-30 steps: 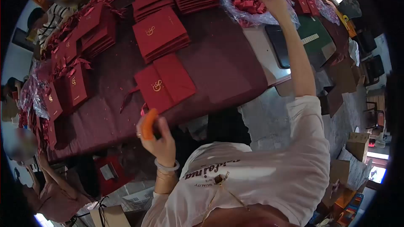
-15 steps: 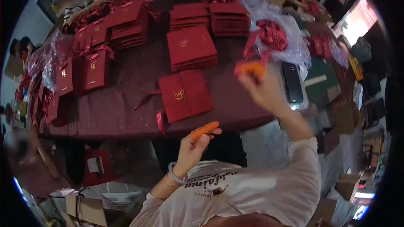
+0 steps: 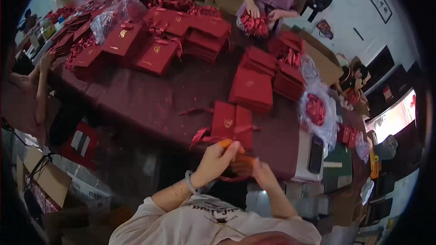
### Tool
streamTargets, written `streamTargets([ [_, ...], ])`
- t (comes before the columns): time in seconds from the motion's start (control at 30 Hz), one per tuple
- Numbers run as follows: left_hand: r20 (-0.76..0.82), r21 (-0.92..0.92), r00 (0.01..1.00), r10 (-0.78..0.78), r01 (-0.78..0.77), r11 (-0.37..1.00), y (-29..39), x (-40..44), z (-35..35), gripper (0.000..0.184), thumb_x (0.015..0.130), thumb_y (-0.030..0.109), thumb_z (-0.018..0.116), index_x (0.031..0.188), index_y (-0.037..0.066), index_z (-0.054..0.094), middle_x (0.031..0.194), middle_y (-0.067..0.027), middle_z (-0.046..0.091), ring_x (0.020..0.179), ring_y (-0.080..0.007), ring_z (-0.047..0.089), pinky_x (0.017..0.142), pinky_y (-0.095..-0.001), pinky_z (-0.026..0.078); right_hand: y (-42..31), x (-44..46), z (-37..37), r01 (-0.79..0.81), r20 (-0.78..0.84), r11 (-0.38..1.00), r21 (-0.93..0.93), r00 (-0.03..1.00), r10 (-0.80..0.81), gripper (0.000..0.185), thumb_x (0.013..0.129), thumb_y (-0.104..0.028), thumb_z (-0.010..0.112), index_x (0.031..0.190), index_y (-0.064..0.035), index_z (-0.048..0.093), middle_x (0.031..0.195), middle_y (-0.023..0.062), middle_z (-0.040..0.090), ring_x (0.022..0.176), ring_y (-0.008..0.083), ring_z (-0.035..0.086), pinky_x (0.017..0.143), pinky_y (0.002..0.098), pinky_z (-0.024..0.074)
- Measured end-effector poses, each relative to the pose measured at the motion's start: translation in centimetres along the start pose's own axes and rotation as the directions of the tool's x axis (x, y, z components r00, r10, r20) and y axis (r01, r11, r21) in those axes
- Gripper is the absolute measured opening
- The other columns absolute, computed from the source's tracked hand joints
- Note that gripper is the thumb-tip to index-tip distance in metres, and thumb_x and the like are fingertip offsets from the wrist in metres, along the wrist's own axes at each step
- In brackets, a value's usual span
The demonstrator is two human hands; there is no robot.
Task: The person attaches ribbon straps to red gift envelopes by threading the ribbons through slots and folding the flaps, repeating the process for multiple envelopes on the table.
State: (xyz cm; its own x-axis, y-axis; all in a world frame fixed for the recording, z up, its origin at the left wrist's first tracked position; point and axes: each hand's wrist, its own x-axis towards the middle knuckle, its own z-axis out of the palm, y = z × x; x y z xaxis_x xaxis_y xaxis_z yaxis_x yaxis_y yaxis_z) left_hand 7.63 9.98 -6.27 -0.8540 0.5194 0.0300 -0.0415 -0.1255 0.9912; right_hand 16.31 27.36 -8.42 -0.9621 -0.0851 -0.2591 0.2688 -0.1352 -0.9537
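My left hand (image 3: 217, 161) is closed in a pinch at the near edge of a red gift pouch (image 3: 223, 121) with a gold logo. An orange finger cover (image 3: 225, 144) is on one of its fingers. Close beside it, my right hand (image 3: 264, 174) is blurred, also with orange (image 3: 243, 165) over its fingers. A red ribbon (image 3: 234, 179) loops below the two hands and appears to run into their fingers; the exact grip is partly hidden. Ribbon tails (image 3: 200, 136) stick out at the left of the pouch, which lies flat on the table.
Stacked red pouches (image 3: 251, 90) stand behind, with more rows of pouches (image 3: 156, 56) at left. A ribbon bundle (image 3: 315, 109) lies on plastic wrap at right, near a phone (image 3: 315, 154). Co-workers sit around the dark red tablecloth (image 3: 136, 95); one person's hands (image 3: 252, 11) handle ribbons.
My right hand has come from the ribbon bundle at right to beside my left hand, with red ribbon. My left hand has closed at the pouch's near edge. The camera view has turned.
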Motion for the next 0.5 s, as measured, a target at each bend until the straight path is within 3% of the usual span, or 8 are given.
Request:
streamTargets([
  [0.07,0.197,0.315,0.962,0.187,-0.243,0.917,-0.1,-0.9,1.2,0.027,0.089,0.027,0.052,0.088,0.002,0.063,0.065,-0.0157,0.059,0.061,-0.0314,0.060,0.056,-0.0379,0.046,-1.1,1.3,1.8,-0.176,-0.143,0.912,0.371,0.959,0.243,0.058,0.095,-0.049,0.030,0.121,-0.0008,0.048,0.113,0.0146,0.057,0.100,0.0249,0.059,0.088,0.0379,0.0464],
  [0.1,0.285,0.431,0.946,0.155,-0.270,0.861,-0.2,-1.8,1.8,0.024,0.087,0.025,0.053,0.086,0.002,0.063,0.071,-0.0203,0.059,0.068,-0.0388,0.058,0.059,-0.0435,0.046,-2.1,1.8,2.5,-0.157,-0.085,0.879,0.451,0.972,0.217,0.051,0.095,-0.046,0.033,0.115,-0.0020,0.050,0.106,0.0119,0.058,0.096,0.0230,0.059,0.086,0.0375,0.0471],
  [0.2,0.186,0.418,0.962,0.200,-0.261,0.870,-2.2,-3.7,3.0,0.022,0.087,0.022,0.057,0.087,0.001,0.064,0.068,-0.0166,0.058,0.056,-0.0285,0.055,0.053,-0.0332,0.043,-1.9,3.3,1.0,-0.015,-0.072,0.826,0.563,0.995,0.067,0.027,0.095,-0.034,0.044,0.097,-0.0076,0.050,0.081,0.0023,0.053,0.079,0.0151,0.054,0.076,0.0321,0.0487],
  [0.27,0.225,0.342,0.972,0.063,-0.139,0.929,-2.0,-4.2,2.4,0.022,0.089,0.022,0.056,0.090,0.001,0.065,0.064,-0.0133,0.056,0.054,-0.0213,0.052,0.053,-0.0311,0.042,-3.0,3.6,0.7,0.078,-0.166,0.696,0.714,0.984,0.061,0.014,0.095,-0.024,0.047,0.092,-0.0100,0.047,0.071,-0.0017,0.040,0.066,0.0106,0.043,0.061,0.0244,0.0417],
  [0.3,0.180,0.249,0.983,0.045,-0.089,0.964,-2.3,-4.5,2.4,0.023,0.090,0.021,0.054,0.094,0.002,0.066,0.061,-0.0082,0.054,0.053,-0.0141,0.048,0.052,-0.0278,0.041,-3.0,3.8,0.1,0.180,-0.253,0.697,0.694,0.968,0.002,0.014,0.094,-0.023,0.048,0.095,-0.0091,0.049,0.071,-0.0015,0.042,0.066,0.0110,0.044,0.060,0.0253,0.0414],
  [0.37,0.150,0.243,0.988,-0.025,-0.012,0.970,-2.6,-4.8,2.3,0.024,0.089,0.023,0.053,0.092,0.002,0.065,0.066,-0.0167,0.056,0.059,-0.0328,0.054,0.055,-0.0372,0.043,-2.9,4.2,-1.8,0.302,-0.320,0.709,0.637,0.941,-0.114,0.015,0.094,-0.022,0.049,0.098,-0.0079,0.051,0.071,-0.0015,0.043,0.065,0.0113,0.043,0.058,0.0258,0.0392],
  [0.47,0.205,0.267,0.972,-0.118,0.060,0.962,-3.1,-5.4,1.9,0.027,0.091,0.026,0.051,0.095,0.004,0.066,0.060,-0.0111,0.054,0.054,-0.0226,0.055,0.054,-0.0319,0.043,-4.1,4.4,-8.1,0.495,-0.336,0.641,0.587,0.869,-0.364,0.015,0.093,-0.021,0.050,0.097,-0.0058,0.052,0.072,-0.0014,0.042,0.063,0.0110,0.040,0.057,0.0254,0.0356],
  [0.5,0.189,0.239,0.970,-0.153,0.106,0.965,-3.1,-5.4,1.8,0.028,0.092,0.027,0.051,0.094,0.004,0.067,0.059,-0.0090,0.054,0.053,-0.0188,0.054,0.054,-0.0299,0.043,-5.9,4.4,-9.9,0.599,-0.479,0.719,0.352,0.775,-0.411,0.016,0.093,-0.020,0.050,0.098,-0.0048,0.053,0.073,-0.0010,0.044,0.065,0.0110,0.041,0.057,0.0250,0.0356],
])
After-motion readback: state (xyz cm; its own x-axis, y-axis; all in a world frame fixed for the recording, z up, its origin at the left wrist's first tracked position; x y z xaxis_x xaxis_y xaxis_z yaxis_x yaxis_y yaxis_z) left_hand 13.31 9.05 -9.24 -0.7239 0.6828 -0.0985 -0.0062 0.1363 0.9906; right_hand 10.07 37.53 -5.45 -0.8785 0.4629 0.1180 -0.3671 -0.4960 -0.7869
